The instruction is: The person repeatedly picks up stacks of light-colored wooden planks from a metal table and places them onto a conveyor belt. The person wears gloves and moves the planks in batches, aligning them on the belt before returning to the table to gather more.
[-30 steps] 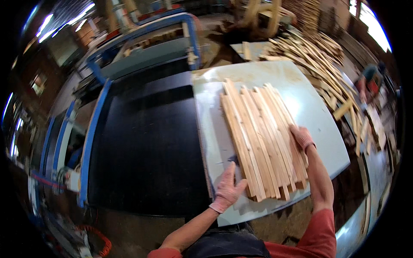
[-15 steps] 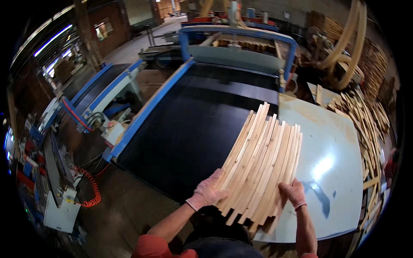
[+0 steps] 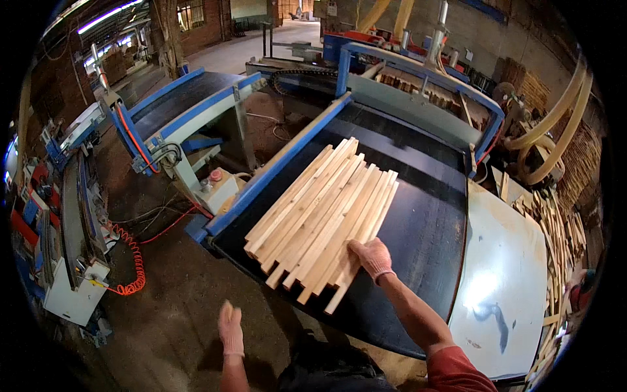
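A layer of long, pale wooden strips lies side by side on the black conveyor belt, with uneven ends toward me. My right hand, in a light pinkish work glove, is closed on the right edge of the strips near their close end. Its thumb side shows on top, while the other fingers are partly hidden. My left hand, gloved the same way, is held over the floor to the left of the belt. It is apart from the strips and holds nothing; its fingers look stretched out, slightly blurred.
A blue rail borders the belt on the left, beside a control box with a red button. A blue frame spans the far end. On the right are a pale metal table and piled wooden strips.
The strips have moved left, from across the belt's right edge and the metal table onto the belt. My left hand has let go and dropped back left; my right hand stays at their right edge.
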Motion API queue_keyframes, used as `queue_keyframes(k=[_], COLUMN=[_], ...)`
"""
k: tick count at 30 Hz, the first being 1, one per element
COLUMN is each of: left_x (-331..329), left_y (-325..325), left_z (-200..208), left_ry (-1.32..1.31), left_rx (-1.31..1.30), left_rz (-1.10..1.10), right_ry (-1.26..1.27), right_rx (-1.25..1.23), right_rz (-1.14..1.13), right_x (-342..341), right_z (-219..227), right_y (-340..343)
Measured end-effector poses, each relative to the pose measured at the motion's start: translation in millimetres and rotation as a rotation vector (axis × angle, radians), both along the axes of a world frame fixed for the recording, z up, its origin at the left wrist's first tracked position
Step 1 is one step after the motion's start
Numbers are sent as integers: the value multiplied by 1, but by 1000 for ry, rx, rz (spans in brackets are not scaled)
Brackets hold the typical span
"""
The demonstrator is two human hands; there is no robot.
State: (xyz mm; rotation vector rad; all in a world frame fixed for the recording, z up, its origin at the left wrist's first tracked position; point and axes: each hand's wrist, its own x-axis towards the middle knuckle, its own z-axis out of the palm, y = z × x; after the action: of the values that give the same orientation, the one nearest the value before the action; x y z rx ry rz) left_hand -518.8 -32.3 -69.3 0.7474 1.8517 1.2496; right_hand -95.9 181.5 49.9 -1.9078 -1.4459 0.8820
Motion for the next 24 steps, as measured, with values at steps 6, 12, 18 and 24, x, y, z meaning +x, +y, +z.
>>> queue_keyframes(k=[6,12,18,24], left_x=[-17,13,18,94], left_y=[-197,-180,-118,-14], left_z=[-185,-219,-221,-205], left_ry=[-301,-211,-43,262], left_rx=[-663,-940,-1041,-1189], left_rz=[-15,-399,-625,-935], right_ry=[-6,195,191,517], right_rx=[-37,116,119,-319], right_rz=[-1,74,350,354], right_x=[-78,-45,-64,16], right_z=[-8,-11,-32,-108], right_y=[77,17,-155,-363])
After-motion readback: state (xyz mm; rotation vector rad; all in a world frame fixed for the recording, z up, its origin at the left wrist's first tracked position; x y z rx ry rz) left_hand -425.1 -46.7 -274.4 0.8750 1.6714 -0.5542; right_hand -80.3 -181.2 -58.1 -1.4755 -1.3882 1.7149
